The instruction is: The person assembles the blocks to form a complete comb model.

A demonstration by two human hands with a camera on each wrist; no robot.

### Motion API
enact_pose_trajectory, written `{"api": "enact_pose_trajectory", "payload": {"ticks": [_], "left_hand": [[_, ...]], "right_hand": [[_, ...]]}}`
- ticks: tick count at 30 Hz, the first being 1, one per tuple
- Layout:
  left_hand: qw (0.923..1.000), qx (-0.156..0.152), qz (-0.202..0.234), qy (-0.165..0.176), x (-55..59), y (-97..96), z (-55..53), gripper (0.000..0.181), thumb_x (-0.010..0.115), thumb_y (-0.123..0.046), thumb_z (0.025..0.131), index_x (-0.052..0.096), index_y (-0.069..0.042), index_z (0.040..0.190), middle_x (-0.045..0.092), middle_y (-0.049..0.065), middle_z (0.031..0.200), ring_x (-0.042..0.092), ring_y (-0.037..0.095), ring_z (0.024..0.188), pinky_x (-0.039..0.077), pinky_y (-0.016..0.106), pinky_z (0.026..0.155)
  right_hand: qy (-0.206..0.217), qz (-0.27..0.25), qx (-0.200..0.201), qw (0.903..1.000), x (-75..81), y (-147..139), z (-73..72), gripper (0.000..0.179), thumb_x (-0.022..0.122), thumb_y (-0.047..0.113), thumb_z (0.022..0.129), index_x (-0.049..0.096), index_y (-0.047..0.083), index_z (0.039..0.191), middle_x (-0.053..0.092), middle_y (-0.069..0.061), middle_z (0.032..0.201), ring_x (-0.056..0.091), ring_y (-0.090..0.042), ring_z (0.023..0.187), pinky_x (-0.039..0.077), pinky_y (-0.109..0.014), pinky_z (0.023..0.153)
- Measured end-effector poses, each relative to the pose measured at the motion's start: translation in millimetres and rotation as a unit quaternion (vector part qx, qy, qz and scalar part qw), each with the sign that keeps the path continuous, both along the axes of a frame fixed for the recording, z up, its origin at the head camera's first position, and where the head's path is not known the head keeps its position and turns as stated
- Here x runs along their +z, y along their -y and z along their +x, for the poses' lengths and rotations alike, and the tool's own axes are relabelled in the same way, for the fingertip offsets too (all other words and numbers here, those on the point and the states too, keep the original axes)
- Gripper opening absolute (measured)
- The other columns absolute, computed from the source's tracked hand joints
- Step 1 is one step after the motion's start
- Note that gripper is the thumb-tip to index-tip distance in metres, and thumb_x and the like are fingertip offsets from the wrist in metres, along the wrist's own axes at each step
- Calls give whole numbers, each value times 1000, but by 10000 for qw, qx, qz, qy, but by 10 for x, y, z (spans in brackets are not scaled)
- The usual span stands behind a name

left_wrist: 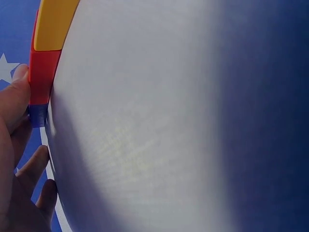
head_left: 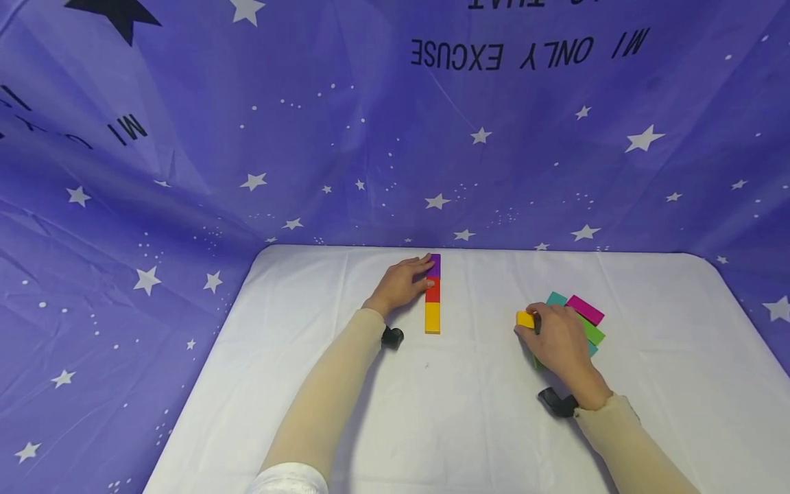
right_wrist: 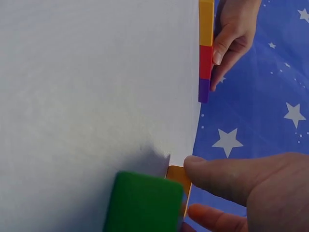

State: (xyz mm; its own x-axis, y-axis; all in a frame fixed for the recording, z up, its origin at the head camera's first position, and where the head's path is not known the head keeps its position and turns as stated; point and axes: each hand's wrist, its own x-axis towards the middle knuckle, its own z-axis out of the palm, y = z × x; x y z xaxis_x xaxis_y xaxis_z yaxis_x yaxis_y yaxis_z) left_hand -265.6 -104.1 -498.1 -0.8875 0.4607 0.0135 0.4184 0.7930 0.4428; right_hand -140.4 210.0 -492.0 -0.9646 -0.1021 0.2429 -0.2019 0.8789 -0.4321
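Three blocks form a straight row: a purple block (head_left: 436, 265) at the far end, a red block (head_left: 434, 291) in the middle and a yellow block (head_left: 433, 319) nearest. My left hand (head_left: 400, 285) rests at the row's left side, thumb against the red block and fingertips on the purple one. To the right, my right hand (head_left: 560, 339) pinches another yellow block (head_left: 525, 320) between thumb and fingers. It is over a group of coloured blocks and hides part of it. In the right wrist view a green block (right_wrist: 145, 203) looms close below that hand.
Around the right hand lie a magenta block (head_left: 585, 310), a teal block (head_left: 556, 299) and a green block (head_left: 592, 331), with further teal and green edges partly covered. A white cloth (head_left: 469, 412) covers the table. Behind it hangs a purple star-printed curtain (head_left: 370, 158).
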Motion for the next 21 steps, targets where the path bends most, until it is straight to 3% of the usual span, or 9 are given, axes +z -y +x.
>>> {"api": "enact_pose_trajectory", "payload": {"ticks": [14,21], "left_hand": [[9999,-24,121,11,19,4,8,55,64,-36,99,51,-17,148,41,-2,158,38,24,145,26,41,121],[9999,16,152,36,23,11,15,54,64,-36,99,51,-17,148,41,-3,158,38,23,145,25,40,121]], "right_hand": [[243,-114,-43,9996,31,64,-8,40,80,19,83,69,-11,107,69,-26,97,55,-41,87,47,-52,76],[158,-182,-46,9997,16,57,-7,39,81,19,82,70,-10,106,69,-21,88,55,-39,84,46,-50,74]]}}
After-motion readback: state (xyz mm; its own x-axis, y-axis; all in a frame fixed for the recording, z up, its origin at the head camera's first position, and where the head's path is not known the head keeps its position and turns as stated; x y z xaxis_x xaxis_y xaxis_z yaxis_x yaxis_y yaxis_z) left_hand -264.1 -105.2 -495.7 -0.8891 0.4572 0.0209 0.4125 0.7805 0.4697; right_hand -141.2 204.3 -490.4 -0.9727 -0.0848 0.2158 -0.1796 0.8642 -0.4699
